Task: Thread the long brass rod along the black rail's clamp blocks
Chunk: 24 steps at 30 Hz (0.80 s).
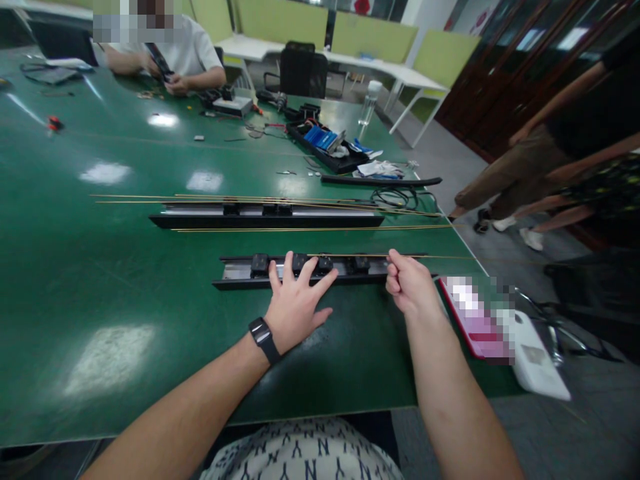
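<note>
A black rail [240, 285] with a silver inner channel and several black blocks lies across the green table in front of me. My left hand [299, 300], a black watch on its wrist, is spread with its fingertips on the rail's blocks. At the rail's right end, my right hand [407, 280] is closed in a pinch on a thin brass rod [450, 257], which runs along the rail's far edge and out past the table's right edge. Farther back lies a second black rail [200, 221], with several brass rods [130, 202] on and beside it.
A red-edged phone [475, 327] and a white object [537, 367] lie at the right edge. Behind are a black tray [345, 160], a coiled cable [395, 197] and a clear bottle [369, 107]. One person sits across the table; others stand at the right.
</note>
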Available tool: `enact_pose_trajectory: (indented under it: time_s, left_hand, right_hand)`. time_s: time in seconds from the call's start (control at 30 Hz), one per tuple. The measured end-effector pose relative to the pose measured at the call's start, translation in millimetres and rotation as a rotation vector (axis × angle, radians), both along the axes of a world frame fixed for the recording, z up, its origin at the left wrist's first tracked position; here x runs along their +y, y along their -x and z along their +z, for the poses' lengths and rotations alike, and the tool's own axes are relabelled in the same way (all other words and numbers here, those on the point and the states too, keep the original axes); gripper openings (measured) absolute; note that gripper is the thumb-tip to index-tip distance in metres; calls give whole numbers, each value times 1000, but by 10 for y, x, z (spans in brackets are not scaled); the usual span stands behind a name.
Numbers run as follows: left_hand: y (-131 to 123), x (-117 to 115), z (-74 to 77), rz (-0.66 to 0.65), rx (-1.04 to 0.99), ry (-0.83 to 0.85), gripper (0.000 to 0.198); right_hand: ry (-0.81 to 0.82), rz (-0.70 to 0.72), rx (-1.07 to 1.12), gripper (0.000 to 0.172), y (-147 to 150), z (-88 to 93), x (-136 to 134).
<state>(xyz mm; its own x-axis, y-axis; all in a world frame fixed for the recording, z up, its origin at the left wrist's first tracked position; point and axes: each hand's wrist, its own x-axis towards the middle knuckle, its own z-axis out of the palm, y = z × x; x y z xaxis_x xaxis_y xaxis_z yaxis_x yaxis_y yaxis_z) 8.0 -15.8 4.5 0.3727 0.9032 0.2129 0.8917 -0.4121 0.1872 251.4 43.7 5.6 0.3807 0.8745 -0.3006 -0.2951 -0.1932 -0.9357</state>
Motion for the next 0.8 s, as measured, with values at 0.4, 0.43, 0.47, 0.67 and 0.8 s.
enact_pose_trajectory:
  time_s: [0.4,0.43,0.47,0.67,0.8]
  left_hand:
    - [2,6,-5,1,4,0,75]
    - [1,5,-4,3,4,3,75]
    - [1,5,-3,4,3,6,75]
    - [4,8,-7,3,-2,11,75]
    - [6,8,-10,-2,0,7,74]
  right_hand:
    - [-1,7,13,18,-1,32,-16]
    - [-3,10,14,18,-5,29,-13]
    - [-5,14,16,19,-9,26,-10]
    - [-9,9,18,19,-20,10,1]
    - [-8,7,18,17,-15,1,-4]
